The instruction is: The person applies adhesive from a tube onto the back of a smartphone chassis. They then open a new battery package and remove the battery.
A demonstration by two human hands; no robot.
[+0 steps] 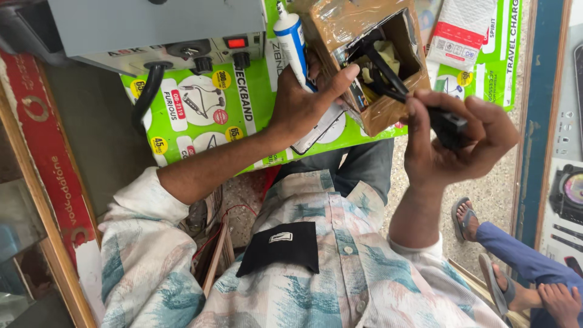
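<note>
Green printed cardboard (200, 109) spreads across ten o'clock under a grey metal unit (158, 30). At twelve o'clock my left hand (306, 100) grips a taped brown box (364, 61) together with a white-and-blue tube (290, 39). At two o'clock my right hand (452, 143) is closed around a small black tool (449, 124), just beside the box's open mouth.

Left hand (303, 100) holds tube (291, 39) beside taped box (340, 30); right hand (455, 143) holds tool (446, 124) right of box.
</note>
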